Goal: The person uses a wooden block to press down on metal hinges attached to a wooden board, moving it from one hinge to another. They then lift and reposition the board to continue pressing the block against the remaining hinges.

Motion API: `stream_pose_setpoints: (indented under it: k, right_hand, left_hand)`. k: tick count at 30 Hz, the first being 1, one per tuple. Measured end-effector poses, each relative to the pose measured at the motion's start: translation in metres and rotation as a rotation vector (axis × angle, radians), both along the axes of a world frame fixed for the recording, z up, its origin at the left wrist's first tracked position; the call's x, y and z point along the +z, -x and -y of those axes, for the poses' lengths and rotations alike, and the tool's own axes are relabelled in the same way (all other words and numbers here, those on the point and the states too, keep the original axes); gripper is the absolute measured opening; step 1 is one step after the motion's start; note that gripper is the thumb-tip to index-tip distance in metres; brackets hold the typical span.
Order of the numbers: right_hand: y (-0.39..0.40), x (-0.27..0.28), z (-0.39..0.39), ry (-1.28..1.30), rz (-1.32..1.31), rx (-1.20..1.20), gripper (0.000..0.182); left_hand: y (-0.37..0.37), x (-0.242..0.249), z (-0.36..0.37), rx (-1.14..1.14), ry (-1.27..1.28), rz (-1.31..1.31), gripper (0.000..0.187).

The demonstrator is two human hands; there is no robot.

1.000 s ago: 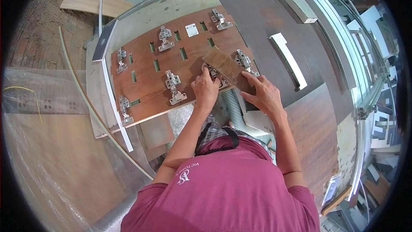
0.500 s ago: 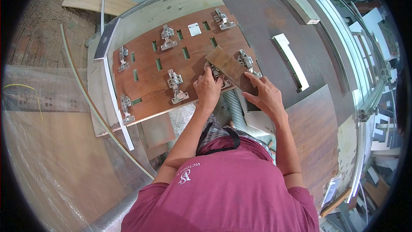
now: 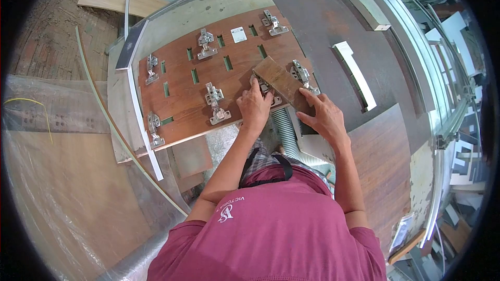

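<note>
A reddish-brown wooden panel point(image 3: 182, 112) with several cut slots lies in front of me, metal cabinet hinges standing on it. My left hand point(image 3: 253, 106) is closed around a hinge point(image 3: 264, 87) near the panel's front edge, index finger and thumb on its two sides; the fingers partly cover it. Slanting over that hinge is a small brown wooden board point(image 3: 281, 80). My right hand point(image 3: 325, 119) grips the board's near right end between thumb and fingers. Just right of the board stands another hinge point(image 3: 303, 75), and to the left is a further hinge point(image 3: 215, 103).
A dark tabletop point(image 3: 317, 26) extends behind and right, carrying a white notched strip point(image 3: 357, 78) and a long bar point(image 3: 359, 5). A white strip point(image 3: 143, 125) runs along the panel's left side. A ribbed hose point(image 3: 284, 132) hangs below the front edge.
The whole view has shifted slightly. Both hands keep their places on the hinge and the wooden board, with hardly any visible movement.
</note>
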State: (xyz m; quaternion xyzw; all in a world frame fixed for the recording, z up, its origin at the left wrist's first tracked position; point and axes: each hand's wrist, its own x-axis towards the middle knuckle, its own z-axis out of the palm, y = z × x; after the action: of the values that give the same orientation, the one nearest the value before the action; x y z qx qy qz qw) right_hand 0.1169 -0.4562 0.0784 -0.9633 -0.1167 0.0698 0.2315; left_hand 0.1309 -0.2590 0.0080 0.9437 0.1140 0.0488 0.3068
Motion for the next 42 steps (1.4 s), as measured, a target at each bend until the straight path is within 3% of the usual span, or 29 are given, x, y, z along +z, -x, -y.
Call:
stream_pose_setpoints:
  k: [18, 42]
  right_hand:
    - [-0.0015, 0.0039, -0.0017, 0.015, -0.085, -0.017, 0.063]
    - [0.0013, -0.0038, -0.0021, -0.024, 0.000, -0.005, 0.062]
  left_hand:
    - [-0.0002, -0.0005, -0.0007, -0.010, 0.012, -0.031, 0.062]
    - [0.0018, -0.0020, 0.0002, -0.008, -0.031, 0.015, 0.063]
